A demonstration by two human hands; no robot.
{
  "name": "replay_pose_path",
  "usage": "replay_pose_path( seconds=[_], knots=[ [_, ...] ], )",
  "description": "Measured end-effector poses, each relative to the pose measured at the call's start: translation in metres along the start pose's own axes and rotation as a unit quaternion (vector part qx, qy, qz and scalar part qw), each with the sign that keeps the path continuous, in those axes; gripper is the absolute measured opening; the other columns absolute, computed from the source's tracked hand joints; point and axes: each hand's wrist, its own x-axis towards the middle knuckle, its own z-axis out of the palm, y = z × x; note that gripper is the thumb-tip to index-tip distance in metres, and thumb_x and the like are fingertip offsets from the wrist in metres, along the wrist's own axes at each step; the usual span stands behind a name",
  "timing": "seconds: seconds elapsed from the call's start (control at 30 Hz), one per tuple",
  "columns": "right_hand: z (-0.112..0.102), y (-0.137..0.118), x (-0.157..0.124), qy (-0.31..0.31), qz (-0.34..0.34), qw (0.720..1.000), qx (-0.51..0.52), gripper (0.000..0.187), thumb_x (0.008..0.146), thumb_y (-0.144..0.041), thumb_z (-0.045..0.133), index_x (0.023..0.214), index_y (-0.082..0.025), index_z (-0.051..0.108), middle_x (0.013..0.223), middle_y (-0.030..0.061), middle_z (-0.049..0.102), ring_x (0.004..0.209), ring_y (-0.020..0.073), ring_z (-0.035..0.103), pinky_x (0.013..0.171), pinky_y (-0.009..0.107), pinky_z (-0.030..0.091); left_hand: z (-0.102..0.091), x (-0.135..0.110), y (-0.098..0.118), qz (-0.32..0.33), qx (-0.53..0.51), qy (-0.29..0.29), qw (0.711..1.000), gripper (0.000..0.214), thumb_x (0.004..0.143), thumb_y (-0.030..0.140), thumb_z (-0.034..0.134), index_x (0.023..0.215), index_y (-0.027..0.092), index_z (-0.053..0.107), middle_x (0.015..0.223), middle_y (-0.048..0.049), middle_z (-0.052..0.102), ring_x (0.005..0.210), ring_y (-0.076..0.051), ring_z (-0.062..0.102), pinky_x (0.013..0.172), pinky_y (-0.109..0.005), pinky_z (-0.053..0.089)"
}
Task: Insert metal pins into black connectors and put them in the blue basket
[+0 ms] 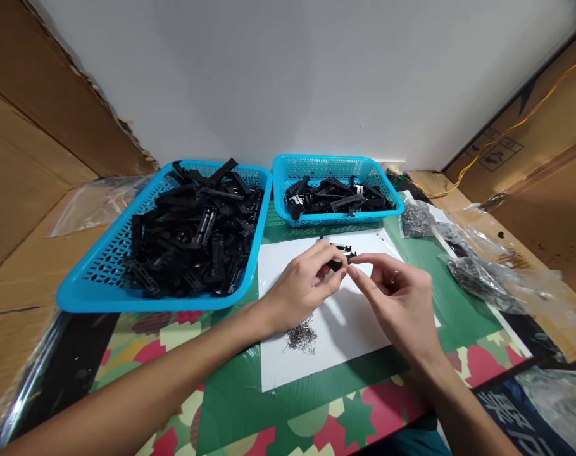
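Observation:
My left hand (311, 275) is closed around a small black plastic part (336, 265), holding it over a white sheet. The fingers cover most of the part. My right hand (404, 294) meets it from the right, thumb and forefinger pinched at the part's end. Whatever is between those fingertips is too small to make out. Just behind the hands, more black plastic (349, 251) shows above the sheet. A little heap of thin bent metal wire pieces (302, 337) lies on the white sheet (281, 370), below my left wrist.
A large blue basket (91, 303) full of black plastic parts stands at left. Behind the sheet is a smaller blue basket (338, 219) with similar parts. Clear bags of small metal pieces (478, 278) lie at right. Cardboard (26, 145) flanks the table, and a pale wall rises behind.

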Motion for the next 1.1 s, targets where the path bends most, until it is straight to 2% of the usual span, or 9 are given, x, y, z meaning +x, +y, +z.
replay_pose_path(
  seconds=[0.13, 0.27, 0.37, 0.53, 0.7, 0.8, 0.93, 1.1],
  knots=[
    [-0.006, -0.005, 0.008, -0.075, -0.037, 0.991, -0.105, 0.015, 0.100, -0.029, 0.065, 0.094, -0.020, 0.075, 0.058, -0.0082, 0.036, 0.051, 0.0096, 0.031, 0.050, 0.026, 0.024, 0.001, -0.002, -0.002, 0.023, 0.075, -0.007, 0.997, 0.009, 0.107, 0.021, 0.056, 0.108, 0.019, 0.065, 0.098, 0.0006, 0.053, 0.076, -0.011, 0.051, 0.069, -0.026, 0.039],
    [-0.012, -0.007, 0.013, -0.131, -0.063, 0.975, -0.169, 0.013, 0.096, -0.017, 0.062, 0.086, -0.018, 0.071, 0.056, -0.0079, 0.038, 0.051, 0.0093, 0.031, 0.051, 0.026, 0.026, 0.001, -0.002, -0.002, 0.035, 0.104, -0.008, 0.994, 0.010, 0.108, 0.021, 0.054, 0.109, 0.020, 0.064, 0.099, -0.0002, 0.054, 0.079, -0.012, 0.053, 0.069, -0.027, 0.039],
    [-0.013, -0.005, 0.015, -0.099, -0.080, 0.984, -0.122, 0.015, 0.093, -0.020, 0.065, 0.081, -0.017, 0.073, 0.055, -0.0076, 0.037, 0.050, 0.0087, 0.031, 0.049, 0.025, 0.026, 0.001, -0.001, -0.001, 0.021, 0.072, 0.005, 0.997, 0.012, 0.110, 0.025, 0.054, 0.108, 0.020, 0.065, 0.098, 0.0002, 0.055, 0.081, -0.013, 0.053, 0.071, -0.027, 0.039],
    [-0.005, -0.001, 0.012, 0.035, -0.022, 0.999, 0.009, 0.018, 0.090, -0.028, 0.073, 0.078, -0.017, 0.080, 0.054, -0.0064, 0.037, 0.049, 0.0086, 0.030, 0.046, 0.025, 0.024, 0.000, 0.001, 0.000, -0.016, -0.007, 0.017, 1.000, 0.015, 0.108, 0.033, 0.058, 0.111, 0.021, 0.067, 0.095, 0.0015, 0.055, 0.074, -0.011, 0.049, 0.067, -0.026, 0.038],
    [0.009, -0.002, 0.006, 0.081, -0.009, 0.995, 0.054, 0.016, 0.089, -0.028, 0.075, 0.083, -0.019, 0.087, 0.055, -0.0054, 0.040, 0.049, 0.0087, 0.031, 0.045, 0.025, 0.026, 0.001, 0.002, 0.001, -0.016, -0.044, 0.022, 0.999, 0.014, 0.106, 0.031, 0.061, 0.101, 0.019, 0.067, 0.092, 0.0011, 0.054, 0.074, -0.012, 0.048, 0.064, -0.026, 0.038],
    [0.010, -0.002, 0.003, 0.077, -0.032, 0.996, 0.033, 0.015, 0.088, -0.025, 0.074, 0.086, -0.019, 0.087, 0.054, -0.0057, 0.042, 0.047, 0.0079, 0.032, 0.044, 0.024, 0.027, 0.000, 0.001, 0.003, -0.022, -0.061, 0.033, 0.997, 0.015, 0.106, 0.030, 0.061, 0.098, 0.019, 0.066, 0.089, 0.0017, 0.051, 0.070, -0.011, 0.045, 0.061, -0.026, 0.036],
    [0.003, 0.001, 0.005, 0.035, -0.058, 0.998, 0.004, 0.013, 0.088, -0.022, 0.074, 0.083, -0.018, 0.085, 0.052, -0.0065, 0.043, 0.046, 0.0072, 0.034, 0.044, 0.023, 0.028, -0.002, 0.000, 0.003, -0.010, -0.062, 0.017, 0.998, 0.012, 0.104, 0.027, 0.063, 0.098, 0.019, 0.069, 0.088, 0.0022, 0.049, 0.068, -0.010, 0.043, 0.061, -0.026, 0.034],
    [-0.006, 0.006, 0.013, -0.021, -0.035, 0.999, 0.021, 0.011, 0.088, -0.025, 0.076, 0.082, -0.018, 0.081, 0.052, -0.0067, 0.046, 0.046, 0.0080, 0.038, 0.043, 0.022, 0.030, -0.005, 0.000, 0.002, -0.014, -0.056, -0.012, 0.998, 0.014, 0.105, 0.029, 0.062, 0.100, 0.019, 0.070, 0.090, 0.0008, 0.050, 0.073, -0.012, 0.047, 0.064, -0.026, 0.037]
  ],
)
